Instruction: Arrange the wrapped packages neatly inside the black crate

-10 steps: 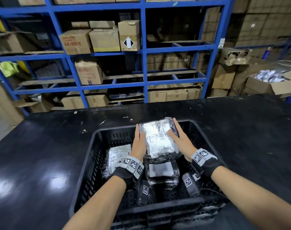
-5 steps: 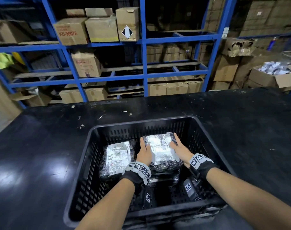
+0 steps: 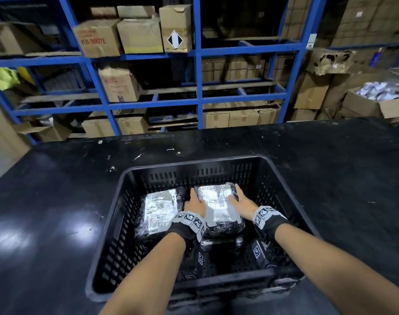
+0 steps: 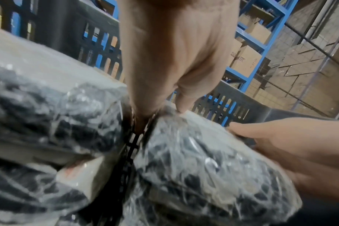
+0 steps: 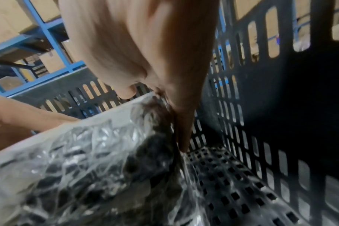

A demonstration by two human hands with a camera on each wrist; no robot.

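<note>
Black plastic crate [image 3: 125,201] sits on the dark table [image 3: 57,189], w/ slotted walls & a perforated floor. Both hands are down inside it, holding one wrapped package [image 3: 217,202] between them. Left hand [image 3: 195,204] is on the package's left edge: thumb over the top, fingers [image 4: 139,120] going down the side into the narrow gap next to the second package [image 3: 159,210]. Right hand [image 3: 241,203] is on the right edge, thumb on top, fingers [image 5: 182,134] stretched down the side almost to the crate floor. Grip looks like a flat squeeze from both sides rather than a fist, though the wrist views are blurry, so fingertip contact is approx.

Held package lies label-up, center-right in the crate, on top of another wrapped bundle [image 3: 221,242] that peeks out below its near edge. Second package lies flat just beside it on the left, label up. Right part of the crate floor is bare.

Behind the table: blue shelving [image 3: 198,64] stacked w/ cardboard boxes [image 3: 139,37].
</note>
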